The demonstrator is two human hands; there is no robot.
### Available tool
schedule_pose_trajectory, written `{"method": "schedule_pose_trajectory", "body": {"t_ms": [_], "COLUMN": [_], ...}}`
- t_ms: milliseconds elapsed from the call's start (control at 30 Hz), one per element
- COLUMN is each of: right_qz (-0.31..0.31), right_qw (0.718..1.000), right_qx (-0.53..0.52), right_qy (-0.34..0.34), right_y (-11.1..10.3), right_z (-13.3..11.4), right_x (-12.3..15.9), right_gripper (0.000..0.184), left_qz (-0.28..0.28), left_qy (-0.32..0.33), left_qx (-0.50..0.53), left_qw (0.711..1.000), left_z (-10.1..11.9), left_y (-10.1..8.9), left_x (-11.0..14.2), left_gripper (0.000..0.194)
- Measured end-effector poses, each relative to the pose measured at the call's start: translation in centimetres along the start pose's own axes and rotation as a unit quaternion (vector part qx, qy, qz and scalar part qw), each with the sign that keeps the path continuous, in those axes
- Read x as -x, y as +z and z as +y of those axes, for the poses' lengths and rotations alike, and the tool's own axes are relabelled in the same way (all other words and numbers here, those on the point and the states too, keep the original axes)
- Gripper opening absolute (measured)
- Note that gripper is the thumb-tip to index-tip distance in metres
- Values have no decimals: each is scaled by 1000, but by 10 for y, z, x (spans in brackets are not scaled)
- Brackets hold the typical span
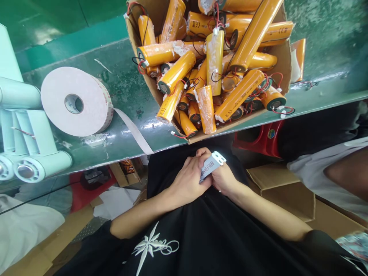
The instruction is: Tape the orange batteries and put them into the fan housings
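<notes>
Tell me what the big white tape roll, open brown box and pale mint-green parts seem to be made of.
Big white tape roll: probably paper-backed, matte, with a thin, flat loose strip.
Open brown box: cardboard, dull, with plain tan walls.
Pale mint-green parts: likely moulded plastic, smooth, glossy, with ribbed round ends.

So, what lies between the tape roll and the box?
Between the roll and the box lies the roll's loose strip, slanting toward the near edge of the green table, as the head view shows.
</notes>
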State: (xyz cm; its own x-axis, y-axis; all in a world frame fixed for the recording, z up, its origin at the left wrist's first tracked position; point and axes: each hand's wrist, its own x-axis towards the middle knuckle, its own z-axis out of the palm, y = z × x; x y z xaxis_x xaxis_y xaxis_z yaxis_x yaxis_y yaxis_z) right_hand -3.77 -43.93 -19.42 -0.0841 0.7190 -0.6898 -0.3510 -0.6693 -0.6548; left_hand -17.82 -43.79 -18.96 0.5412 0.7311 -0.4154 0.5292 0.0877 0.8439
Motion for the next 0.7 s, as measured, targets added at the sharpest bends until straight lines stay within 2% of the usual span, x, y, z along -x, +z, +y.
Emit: {"method": "schedule_pose_trajectory", "body": {"t_ms": [100,200,433,567,700], "right_qz": [1,2,-21,13,4], "right_qw": [999,999,998,1000,1000], "right_qx": [-11,-22,-57,-13,10], "right_qy": [30,48,24,-7,-4], "right_y": [-1,-1,-6,-4,-2], "right_z": [-2,-3,2,3,1], "right_x": [-1,-1,6,5,0], "right_gripper": [23,21,18,14,14], "left_qz": [-4,-9,2,3,1], "left_qy": [-9,-20,5,-7,-16], "left_qx": [-11,-15,3,3,2], "left_qw": [1000,1000,1000,1000,1000], "left_z": [-1,0,5,6,6], "left_y": [4,4,-5,-6,-3], "left_x": [1,0,-3,-5,-5], "left_gripper": [43,45,38,43,45]}}
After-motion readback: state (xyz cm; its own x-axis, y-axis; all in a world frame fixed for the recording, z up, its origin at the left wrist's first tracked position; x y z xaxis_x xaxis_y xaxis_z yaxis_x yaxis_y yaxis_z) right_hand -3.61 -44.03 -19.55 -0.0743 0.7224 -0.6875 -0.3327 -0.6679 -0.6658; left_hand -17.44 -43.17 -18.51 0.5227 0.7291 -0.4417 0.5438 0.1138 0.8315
